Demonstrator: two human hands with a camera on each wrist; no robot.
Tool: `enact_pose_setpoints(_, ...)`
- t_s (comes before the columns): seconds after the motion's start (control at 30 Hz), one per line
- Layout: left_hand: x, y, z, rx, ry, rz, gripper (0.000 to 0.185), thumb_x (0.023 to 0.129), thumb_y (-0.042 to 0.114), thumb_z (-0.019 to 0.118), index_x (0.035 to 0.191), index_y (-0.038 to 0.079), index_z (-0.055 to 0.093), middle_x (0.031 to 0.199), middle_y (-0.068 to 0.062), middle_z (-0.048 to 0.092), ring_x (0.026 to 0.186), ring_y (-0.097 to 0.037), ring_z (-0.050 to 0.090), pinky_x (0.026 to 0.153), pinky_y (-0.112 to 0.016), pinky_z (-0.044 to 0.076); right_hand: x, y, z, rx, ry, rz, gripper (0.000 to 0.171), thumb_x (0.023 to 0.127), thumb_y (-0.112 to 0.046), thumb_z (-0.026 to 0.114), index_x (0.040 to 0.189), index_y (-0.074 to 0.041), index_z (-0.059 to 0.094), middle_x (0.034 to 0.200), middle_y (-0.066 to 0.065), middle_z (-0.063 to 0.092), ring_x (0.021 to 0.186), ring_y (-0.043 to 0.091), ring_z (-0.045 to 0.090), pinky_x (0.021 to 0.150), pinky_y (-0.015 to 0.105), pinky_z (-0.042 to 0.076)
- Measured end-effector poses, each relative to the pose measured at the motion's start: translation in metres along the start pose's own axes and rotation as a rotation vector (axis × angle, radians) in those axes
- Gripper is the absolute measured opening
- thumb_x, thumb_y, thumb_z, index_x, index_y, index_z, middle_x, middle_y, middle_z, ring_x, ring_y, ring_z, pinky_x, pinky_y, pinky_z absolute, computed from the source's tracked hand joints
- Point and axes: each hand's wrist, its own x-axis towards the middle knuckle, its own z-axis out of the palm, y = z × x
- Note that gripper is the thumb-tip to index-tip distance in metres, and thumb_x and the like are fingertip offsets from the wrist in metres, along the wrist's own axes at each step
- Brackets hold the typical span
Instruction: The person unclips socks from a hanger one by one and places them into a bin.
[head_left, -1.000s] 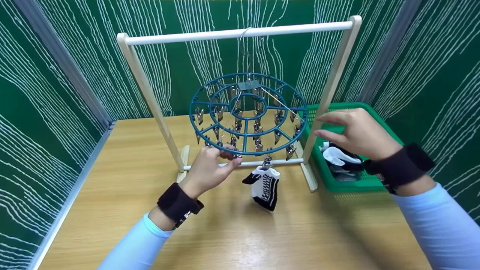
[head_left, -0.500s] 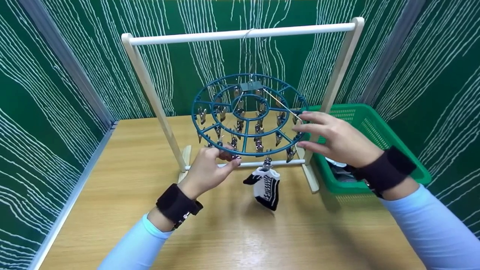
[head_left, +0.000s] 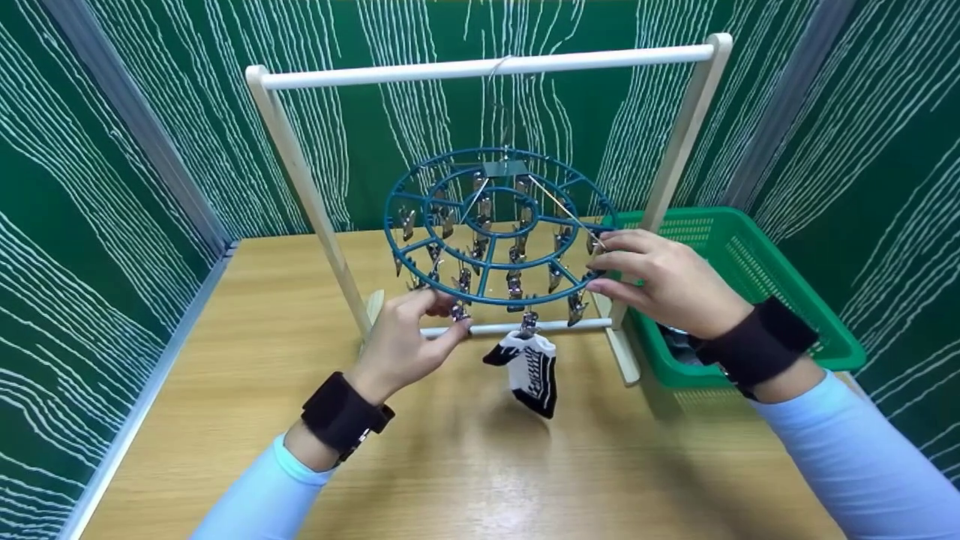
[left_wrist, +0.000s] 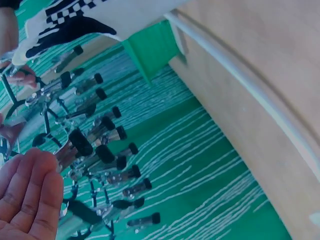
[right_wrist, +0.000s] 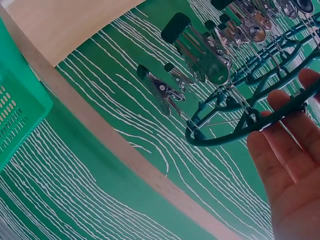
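Note:
A round dark-green clip hanger [head_left: 484, 280] hangs level, with several metal clips below its rings. My left hand [head_left: 405, 337] pinches one clip [head_left: 460, 312] at the front left rim between thumb and fingers. In the left wrist view, its fingers [left_wrist: 47, 200] lie close beside dark-tipped clips. One black-and-white sock [head_left: 534, 379] dangles from a clip just right of that hand. At the hanger's right edge my right hand [head_left: 667, 281] holds the rim, thumb in front. The right wrist view shows its fingertips [right_wrist: 257, 142] against the green ring; the thumb is hidden there.
A wooden rack with a white top bar [head_left: 375, 76] carries the hanger by its hook. Right of the rack stands a green basket [head_left: 795, 292]; dark and white cloth [head_left: 679, 345] inside is partly behind my right wrist. Green walls with white lines enclose the wooden table [head_left: 262, 420].
My right hand has come left from above the basket onto the hanger's right rim. The hanger's front has turned slightly left, carrying the sock and my left hand with its clip.

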Motion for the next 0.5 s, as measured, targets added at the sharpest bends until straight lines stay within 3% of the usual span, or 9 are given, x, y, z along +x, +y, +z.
enact_pose_setpoints(0.13,-0.0022,0.0015,-0.0032,0.054,0.085,0.060,0.021,0.092,0.017,0.086,0.101,0.002,0.075,0.096,-0.013,0.080,0.089,-0.027,0.077,0.088,-0.043,0.062,-0.0005,-0.0006,0.0020,-0.021,0.013,0.012,0.025,0.093,-0.020,0.087,0.111,-0.003,0.082,0.117,0.020,0.079,0.110,0.038,0.075,0.092,0.056,0.065)
enact_pose_setpoints(0.23,-0.0022,0.0018,-0.0042,0.106,0.187,0.112,0.020,0.091,0.014,0.086,0.089,0.004,0.070,0.083,-0.010,0.074,0.078,-0.025,0.070,0.076,-0.037,0.055,-0.0008,-0.0020,0.0029,-0.035,0.020,0.021,0.025,0.093,-0.020,0.087,0.109,-0.003,0.082,0.115,0.021,0.079,0.108,0.039,0.075,0.091,0.056,0.065)
enact_pose_setpoints(0.33,-0.0003,0.0029,-0.0051,0.143,0.282,0.183,0.030,0.088,0.006,0.087,0.082,0.005,0.058,0.073,-0.008,0.058,0.072,-0.022,0.057,0.066,-0.031,0.047,-0.0009,-0.0043,0.0038,-0.048,0.028,0.030,0.025,0.094,-0.022,0.086,0.108,-0.002,0.082,0.114,0.021,0.079,0.108,0.039,0.076,0.091,0.057,0.065)
enact_pose_setpoints(0.4,0.0018,0.0042,-0.0054,0.182,0.329,0.253,0.033,0.085,0.003,0.089,0.083,0.005,0.055,0.076,-0.009,0.054,0.075,-0.023,0.053,0.067,-0.032,0.045,-0.0009,-0.0062,0.0045,-0.052,0.039,0.029,0.025,0.093,-0.022,0.087,0.108,-0.002,0.082,0.114,0.021,0.079,0.108,0.040,0.076,0.091,0.057,0.065)
enact_pose_setpoints(0.5,0.0060,0.0061,-0.0058,0.262,0.373,0.370,0.032,0.081,0.003,0.091,0.094,0.003,0.062,0.089,-0.012,0.062,0.087,-0.028,0.058,0.077,-0.038,0.050,-0.0005,-0.0090,0.0058,-0.063,0.053,0.025,0.027,0.092,-0.023,0.087,0.107,-0.002,0.082,0.113,0.021,0.080,0.108,0.040,0.076,0.093,0.057,0.065)
